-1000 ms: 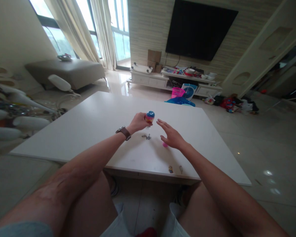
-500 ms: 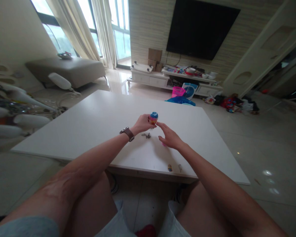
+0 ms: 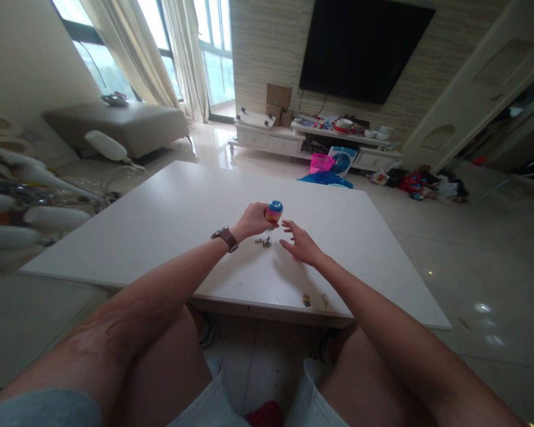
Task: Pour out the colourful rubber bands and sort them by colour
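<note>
Seated view over the white table (image 3: 169, 219). We hold a small toy (image 3: 274, 212), banded blue over orange and pink, in our left hand (image 3: 251, 222), fingers closed round its lower part so that it stands just above the tabletop, near the middle of the table. Half a second ago our right fingertips touched the toy's side; now our right hand (image 3: 300, 246) has drawn back a little and hovers open, fingers spread, holding nothing, just beside the toy but apart from it. The toy itself has barely shifted, so we judge that the left hand alone carries it for the moment and that the right has let go between touches. A small metal piece (image 3: 264, 241), perhaps a key ring, lies on the table below the toy, and a pink bit (image 3: 296, 258) shows partly under the right hand. Two tiny objects (image 3: 315, 299) rest near the table's near edge, too small to identify.
</note>
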Tool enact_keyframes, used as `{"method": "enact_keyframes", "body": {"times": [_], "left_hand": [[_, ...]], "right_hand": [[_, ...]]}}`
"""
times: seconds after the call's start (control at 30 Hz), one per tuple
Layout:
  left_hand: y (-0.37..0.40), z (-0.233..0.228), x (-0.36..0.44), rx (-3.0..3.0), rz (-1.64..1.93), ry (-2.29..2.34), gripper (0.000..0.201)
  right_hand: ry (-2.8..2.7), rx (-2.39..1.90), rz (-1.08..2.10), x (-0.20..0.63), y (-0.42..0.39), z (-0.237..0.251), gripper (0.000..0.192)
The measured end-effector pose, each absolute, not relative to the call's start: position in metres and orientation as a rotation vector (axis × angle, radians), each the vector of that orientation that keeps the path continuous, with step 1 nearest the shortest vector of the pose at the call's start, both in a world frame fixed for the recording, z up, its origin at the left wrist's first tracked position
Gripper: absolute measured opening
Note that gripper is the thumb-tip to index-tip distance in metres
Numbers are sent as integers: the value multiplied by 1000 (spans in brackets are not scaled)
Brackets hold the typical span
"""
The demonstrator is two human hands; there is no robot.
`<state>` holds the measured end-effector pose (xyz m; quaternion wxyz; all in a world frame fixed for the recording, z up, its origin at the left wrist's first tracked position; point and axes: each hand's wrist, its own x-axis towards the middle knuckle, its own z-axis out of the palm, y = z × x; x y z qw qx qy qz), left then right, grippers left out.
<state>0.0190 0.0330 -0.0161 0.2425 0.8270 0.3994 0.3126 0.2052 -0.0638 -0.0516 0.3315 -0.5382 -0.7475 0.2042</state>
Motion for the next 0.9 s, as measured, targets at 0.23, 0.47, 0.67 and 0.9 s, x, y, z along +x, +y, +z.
{"method": "enact_keyframes", "body": {"times": [0.23, 0.47, 0.67, 0.9], "left_hand": [[28, -13, 21, 2270, 844, 894, 20], [31, -23, 11, 2255, 808, 965, 37], [29, -24, 5, 2404, 682, 656, 26], [11, -18, 10, 2512, 750, 560, 55]], "right_hand": [[-1962, -1395, 550, 203, -63, -54, 56], [-1933, -1419, 567, 202, -62, -55, 59], [-1748, -1309, 746, 198, -59, -52, 43], [-1565, -1315, 772, 196, -58, -53, 40]]}}
